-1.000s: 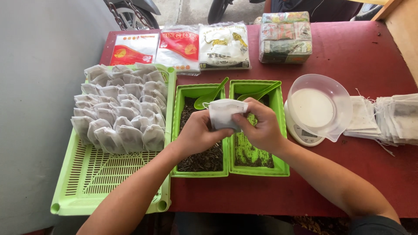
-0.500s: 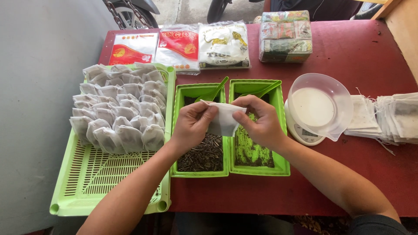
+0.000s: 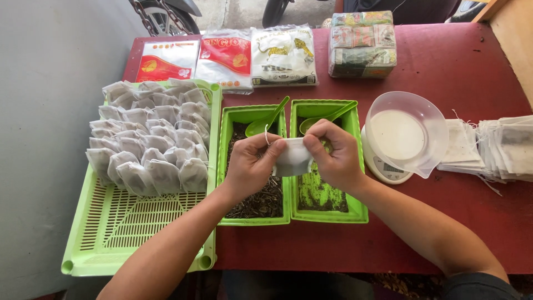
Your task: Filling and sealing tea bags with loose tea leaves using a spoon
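Both hands grip a small white filter pouch [image 3: 293, 158] above the two green tubs. My left hand [image 3: 250, 166] pinches its left edge, and a thin string loops over that hand's fingers. My right hand [image 3: 333, 158] pinches the right edge. Under them, the left green tub [image 3: 226, 166] holds dark dried leaves and the right green tub [image 3: 355, 166] holds a thin layer of darker bits. A green spoon [image 3: 266, 121] lies in the left tub; another green spoon [image 3: 327, 118] lies in the right one.
A light green slotted tray [image 3: 139, 233] at left carries several rows of filled white pouches [image 3: 150, 139]. A clear bowl [image 3: 408, 133] sits on a small white scale at right, beside a stack of flat empty pouches [image 3: 499, 150]. Printed packets [image 3: 233, 55] and a wrapped bundle [image 3: 362, 43] lie at the back of the red table.
The pouch was held up flat, then turned and lowered. My hands have drawn closer together, bunching its top between the fingertips.
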